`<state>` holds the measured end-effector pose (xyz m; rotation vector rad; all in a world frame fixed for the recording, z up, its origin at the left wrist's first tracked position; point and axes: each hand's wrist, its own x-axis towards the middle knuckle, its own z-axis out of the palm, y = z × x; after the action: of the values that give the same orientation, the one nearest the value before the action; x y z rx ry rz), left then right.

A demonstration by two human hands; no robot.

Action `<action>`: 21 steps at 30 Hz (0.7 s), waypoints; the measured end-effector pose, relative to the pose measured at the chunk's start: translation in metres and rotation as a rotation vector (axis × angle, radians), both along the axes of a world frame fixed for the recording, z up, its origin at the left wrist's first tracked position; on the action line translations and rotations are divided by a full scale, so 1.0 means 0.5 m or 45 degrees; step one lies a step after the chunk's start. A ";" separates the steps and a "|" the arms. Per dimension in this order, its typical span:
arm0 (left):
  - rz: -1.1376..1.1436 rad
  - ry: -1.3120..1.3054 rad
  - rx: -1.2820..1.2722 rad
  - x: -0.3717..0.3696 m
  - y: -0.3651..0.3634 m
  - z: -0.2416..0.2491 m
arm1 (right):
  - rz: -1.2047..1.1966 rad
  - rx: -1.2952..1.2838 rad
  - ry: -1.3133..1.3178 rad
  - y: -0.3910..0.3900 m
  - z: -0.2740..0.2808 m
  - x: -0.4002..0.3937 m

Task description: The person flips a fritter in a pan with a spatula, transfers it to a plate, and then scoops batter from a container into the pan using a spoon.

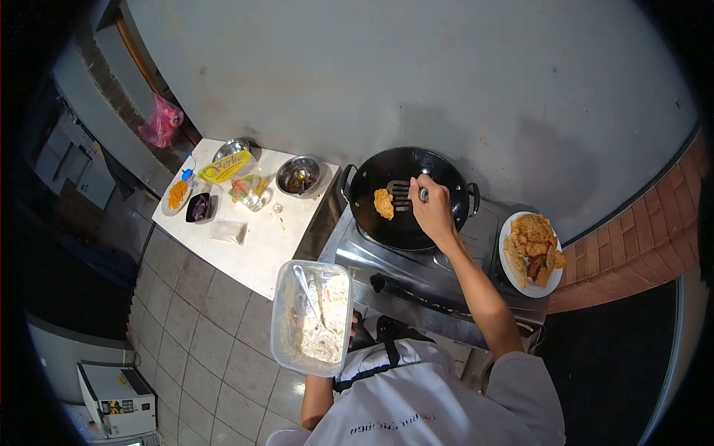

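My right hand [433, 207] is closed round the handle of a slotted spatula [400, 195] over a black wok [396, 236]. Right beside the blade lies a golden fried fritter [384, 203] in the pan. Low in front of my body, my left hand [353, 325] holds up a clear plastic container [280, 327]; most of that hand is hidden beneath and behind it. Pale, chunky batter [333, 312] coats the container's inside, and a metal spoon [307, 290] leans in it.
The wok sits on a steel gas stove [394, 275] against a grey wall. To its right stands a white plate [513, 276] of fried pieces. A white table [260, 256] at left bears a metal bowl [299, 177], a small black bowl [198, 208] and a plastic packet [228, 232].
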<state>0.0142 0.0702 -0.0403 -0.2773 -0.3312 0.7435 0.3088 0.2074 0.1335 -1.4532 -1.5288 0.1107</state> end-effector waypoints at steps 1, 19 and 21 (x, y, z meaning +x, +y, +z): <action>0.000 -0.001 0.000 0.002 -0.001 0.005 | -0.005 0.008 -0.005 -0.002 0.001 -0.002; 0.031 0.032 0.009 -0.006 -0.012 0.017 | -0.297 0.124 0.040 -0.017 0.012 0.090; 0.030 0.034 0.016 -0.002 -0.009 0.015 | -0.341 0.093 0.138 -0.020 0.010 0.122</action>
<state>0.0130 0.0656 -0.0329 -0.2520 -0.3138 0.7675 0.3699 0.1973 0.1383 -1.5535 -1.2270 -0.0261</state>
